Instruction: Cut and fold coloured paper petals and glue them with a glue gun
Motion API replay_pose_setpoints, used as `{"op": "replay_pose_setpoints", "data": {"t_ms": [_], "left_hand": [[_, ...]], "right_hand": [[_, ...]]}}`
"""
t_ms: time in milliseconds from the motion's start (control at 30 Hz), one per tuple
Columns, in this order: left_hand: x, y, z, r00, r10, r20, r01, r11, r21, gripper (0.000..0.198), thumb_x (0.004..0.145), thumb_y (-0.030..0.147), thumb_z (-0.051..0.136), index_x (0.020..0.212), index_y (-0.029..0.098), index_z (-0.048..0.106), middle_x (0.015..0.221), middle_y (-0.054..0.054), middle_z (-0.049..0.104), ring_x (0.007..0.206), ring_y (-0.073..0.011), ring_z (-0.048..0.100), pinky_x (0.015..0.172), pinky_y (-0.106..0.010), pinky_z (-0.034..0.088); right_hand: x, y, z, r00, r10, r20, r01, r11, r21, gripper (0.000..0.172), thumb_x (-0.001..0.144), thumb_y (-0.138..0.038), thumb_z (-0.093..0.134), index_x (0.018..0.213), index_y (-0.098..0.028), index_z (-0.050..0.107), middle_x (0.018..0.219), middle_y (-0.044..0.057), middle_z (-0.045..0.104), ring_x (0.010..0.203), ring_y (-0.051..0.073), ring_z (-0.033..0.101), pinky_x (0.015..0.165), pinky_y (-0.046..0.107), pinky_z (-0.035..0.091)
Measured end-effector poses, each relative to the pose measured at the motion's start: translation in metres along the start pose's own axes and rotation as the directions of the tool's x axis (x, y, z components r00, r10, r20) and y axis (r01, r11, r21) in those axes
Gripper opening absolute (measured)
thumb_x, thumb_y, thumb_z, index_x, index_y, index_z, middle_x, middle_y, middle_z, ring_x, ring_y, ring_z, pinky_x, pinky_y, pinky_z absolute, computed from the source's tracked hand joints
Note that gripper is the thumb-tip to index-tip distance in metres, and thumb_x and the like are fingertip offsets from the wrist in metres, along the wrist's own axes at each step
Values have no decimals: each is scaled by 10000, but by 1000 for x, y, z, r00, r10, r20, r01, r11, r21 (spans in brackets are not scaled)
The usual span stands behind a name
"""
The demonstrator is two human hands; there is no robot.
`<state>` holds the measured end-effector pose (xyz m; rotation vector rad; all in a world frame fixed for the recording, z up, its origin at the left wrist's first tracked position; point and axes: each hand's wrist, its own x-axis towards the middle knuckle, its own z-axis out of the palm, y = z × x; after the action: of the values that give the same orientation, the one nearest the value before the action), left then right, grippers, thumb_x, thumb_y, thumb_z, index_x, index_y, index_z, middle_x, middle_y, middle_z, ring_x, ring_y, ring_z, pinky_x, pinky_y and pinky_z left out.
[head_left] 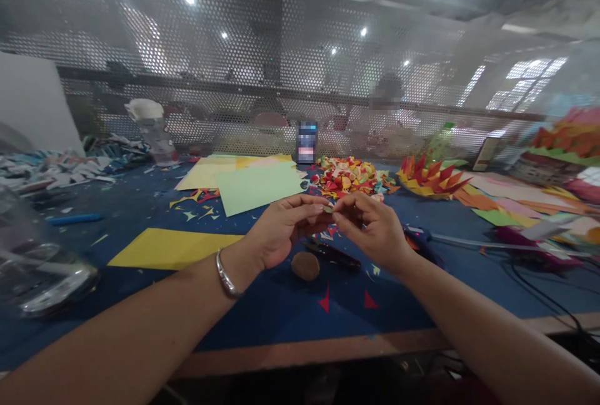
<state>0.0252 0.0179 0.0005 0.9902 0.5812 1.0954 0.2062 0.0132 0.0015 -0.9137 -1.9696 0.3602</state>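
Above the blue tabletop my left hand (281,227) and my right hand (377,227) meet, fingertips pinched together. Between them shows a small pale piece of paper (328,209), partly hidden by the fingers. Both hands are closed on it. Just below lies a dark, slim tool (335,254), its kind not clear. Nearer to me sits a round brown lump (305,266), like a stone. Red paper scraps (325,299) lie close to the table's front edge.
Left are a yellow sheet (173,249), a pale green sheet (257,186) and a clear container (51,280). Behind my hands are a heap of folded paper bits (354,177) and a phone (307,142). A spiky paper piece (431,180) and a cable (539,286) are right.
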Motion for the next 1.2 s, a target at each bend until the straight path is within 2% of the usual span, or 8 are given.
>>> {"op": "replay_pose_setpoints", "data": {"t_ms": [367,567,667,767,867,967,1067,1200], "left_hand": [[0,0,-1,1000,2,-16,-1,999,36,122,744,178,711,859,153,678,661,12,627,760,-131,657,790,-280,501],[0,4,-3,997,74,-28,-59,926,373,183,797,317,663,827,140,629,782,-29,669,692,-112,626,699,-261,495],[0,15,-11,983,181,6,-141,746,651,202,818,343,617,881,152,632,811,-50,689,711,-143,644,647,-261,479],[0,29,-25,955,275,108,-214,394,894,206,809,357,604,864,168,666,721,-39,681,640,-142,595,591,-255,423],[1,37,-39,973,199,118,-139,95,986,206,792,357,585,847,185,683,785,-51,690,678,-169,588,601,-272,390],[5,35,-49,996,50,78,-71,-125,990,247,753,374,595,871,178,690,881,-92,687,776,-225,595,634,-295,375],[9,30,-56,997,-15,78,-79,-189,979,296,730,405,605,883,167,692,895,-125,671,807,-254,584,650,-305,372],[13,28,-61,991,-75,111,-117,-90,989,225,719,355,609,845,180,673,835,-86,676,723,-207,581,618,-274,377]], "right_hand": [[-1,3,1,999,-9,37,9,1000,-3,100,863,-290,577,907,-200,578,704,-8,563,584,106,505,521,231,422],[1,1,0,1000,-20,14,21,1000,-24,76,871,-266,561,855,-195,584,674,-20,540,568,93,481,517,217,408],[3,0,-1,1000,3,-18,-3,1000,-30,79,865,-267,568,842,-194,581,691,-13,555,581,96,495,515,215,406],[3,4,-2,998,49,-29,-48,999,19,97,861,-286,578,837,-192,572,697,-12,552,573,95,495,502,217,400],[4,8,-2,996,91,-23,-89,992,84,112,864,-302,578,844,-192,565,671,-24,528,527,83,461,464,213,373],[4,8,-2,996,88,-21,-86,993,86,107,862,-296,575,836,-193,565,676,-23,529,533,83,461,468,214,375],[4,5,-3,997,72,-30,-71,996,51,103,854,-293,576,823,-195,565,685,-19,540,549,87,474,485,219,387],[4,4,-3,997,65,-31,-64,997,38,102,850,-292,575,821,-195,564,690,-17,551,567,91,488,507,224,399]]}}
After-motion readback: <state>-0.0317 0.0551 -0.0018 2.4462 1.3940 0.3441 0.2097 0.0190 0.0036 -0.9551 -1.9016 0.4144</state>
